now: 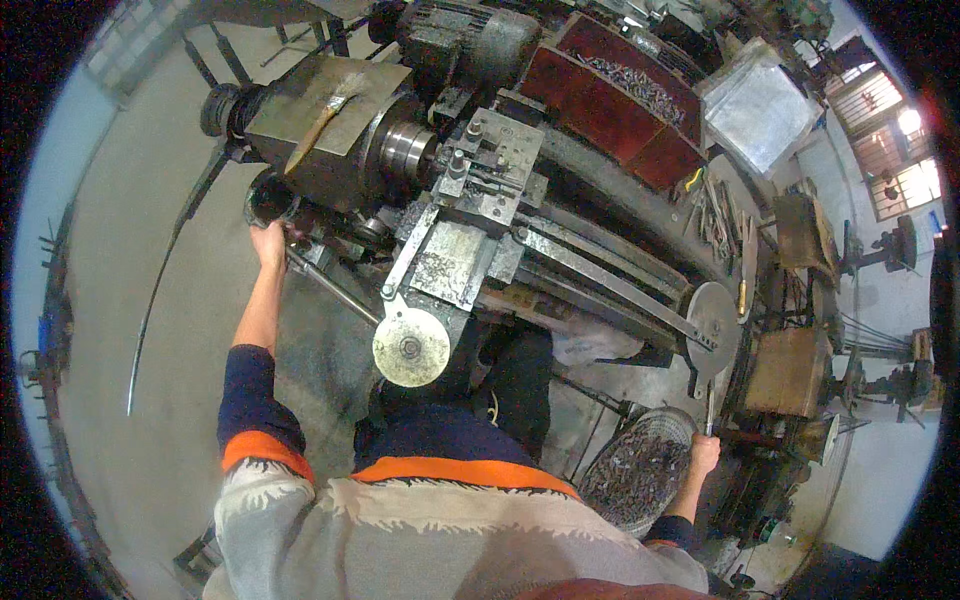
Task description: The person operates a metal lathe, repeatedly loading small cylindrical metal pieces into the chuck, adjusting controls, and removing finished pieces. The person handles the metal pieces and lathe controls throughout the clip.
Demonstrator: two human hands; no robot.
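My left hand (268,241) is closed at the upper end of a steel lever (334,289), beside a dark round machine part (271,196); its fingertips are hidden. The lever runs down to a pale metal disc (411,347), which a flat link joins to the tool slide of a small lathe (495,165). At the lower right my right hand (704,453) grips a metal lever handle (710,409) below a grey disc (714,328). A long flat bar (607,279) connects that disc to the slide. Close to the slide is the bright steel spindle nose (409,152).
A wooden-handled brush (319,131) lies on the headstock cover. Behind the bed stands a red-brown tray (600,116) with small metal parts. Beside my right arm is a basket (679,420) full of small dark pieces. A thin rod (161,281) juts out at left. Hand tools (716,221) lie at right.
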